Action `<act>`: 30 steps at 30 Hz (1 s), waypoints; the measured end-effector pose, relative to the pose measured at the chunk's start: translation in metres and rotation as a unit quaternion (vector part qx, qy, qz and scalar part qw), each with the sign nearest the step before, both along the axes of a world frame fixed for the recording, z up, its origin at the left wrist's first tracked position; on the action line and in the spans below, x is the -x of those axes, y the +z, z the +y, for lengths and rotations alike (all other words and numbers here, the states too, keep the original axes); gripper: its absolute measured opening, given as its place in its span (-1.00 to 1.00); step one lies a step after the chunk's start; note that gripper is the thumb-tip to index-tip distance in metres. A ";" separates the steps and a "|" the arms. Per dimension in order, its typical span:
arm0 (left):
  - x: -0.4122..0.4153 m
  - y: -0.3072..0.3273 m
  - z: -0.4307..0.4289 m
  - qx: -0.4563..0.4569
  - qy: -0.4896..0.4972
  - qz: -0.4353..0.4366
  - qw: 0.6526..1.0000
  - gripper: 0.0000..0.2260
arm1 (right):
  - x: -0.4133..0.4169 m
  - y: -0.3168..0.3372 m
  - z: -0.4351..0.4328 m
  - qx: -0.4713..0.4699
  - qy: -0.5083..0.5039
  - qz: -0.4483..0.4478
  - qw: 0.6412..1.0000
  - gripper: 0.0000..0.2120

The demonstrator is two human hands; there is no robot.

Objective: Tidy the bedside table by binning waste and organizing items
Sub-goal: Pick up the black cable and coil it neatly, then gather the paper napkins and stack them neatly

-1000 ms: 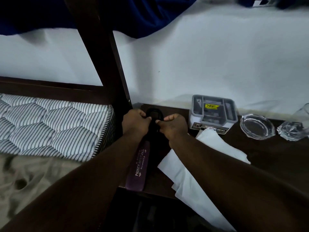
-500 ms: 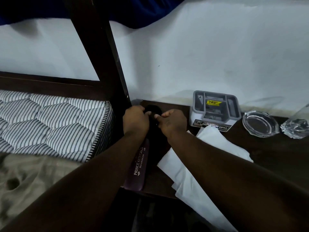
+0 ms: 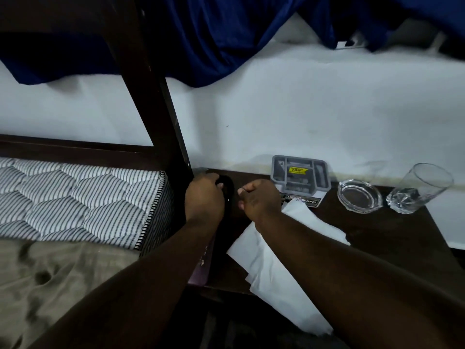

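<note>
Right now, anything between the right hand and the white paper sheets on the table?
Nothing visible. The white paper sheets lie right beside the right hand, nothing resting on them; only its own forearm passes above. The grey plastic organiser tray stands behind them.

1. "OPEL" stands in pale capitals on a dark label strip (image 3: 302,199) along the front of the grey organiser box (image 3: 297,158). The box sits on the tabletop (image 3: 390,235), just right of the fingers (image 3: 242,191) of the right hand (image 3: 259,200).
2. The print left of "OPEL" on that strip is too blurred to read.
3. A yellow sticker (image 3: 298,170) inside the same box, beyond and right of those fingers, bears dark digits, perhaps "189". The small line beneath them is illegible.
4. A purple strip (image 3: 200,275) lies nearer the person than the fingers (image 3: 218,184) of the left hand (image 3: 203,197). Only a fragment of its pale lettering shows, and it is unreadable.
</note>
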State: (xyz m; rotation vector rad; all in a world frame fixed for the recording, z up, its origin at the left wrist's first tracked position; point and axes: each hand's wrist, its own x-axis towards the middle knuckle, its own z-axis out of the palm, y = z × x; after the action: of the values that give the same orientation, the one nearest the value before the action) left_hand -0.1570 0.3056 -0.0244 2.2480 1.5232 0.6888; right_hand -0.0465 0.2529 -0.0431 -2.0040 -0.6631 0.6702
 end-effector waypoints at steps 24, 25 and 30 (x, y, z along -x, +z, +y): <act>-0.015 0.020 -0.195 0.230 -0.022 -0.099 0.968 -0.76 | -0.039 0.054 -0.209 -0.022 -0.040 0.122 0.992 -0.85; -0.014 0.014 -0.200 0.246 -0.022 -0.091 0.965 -0.75 | -0.039 0.048 -0.214 -0.003 -0.030 0.095 0.995 -0.88; -0.017 -0.009 -0.219 0.248 -0.035 -0.046 0.967 -0.69 | -0.031 0.020 -0.227 0.044 0.019 0.029 0.998 -0.82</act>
State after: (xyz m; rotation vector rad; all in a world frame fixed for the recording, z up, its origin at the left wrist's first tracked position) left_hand -0.1396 0.0868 -0.0331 1.8542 1.3773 0.3359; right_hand -0.0153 0.0259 -0.0234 -2.0495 -0.6477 0.7891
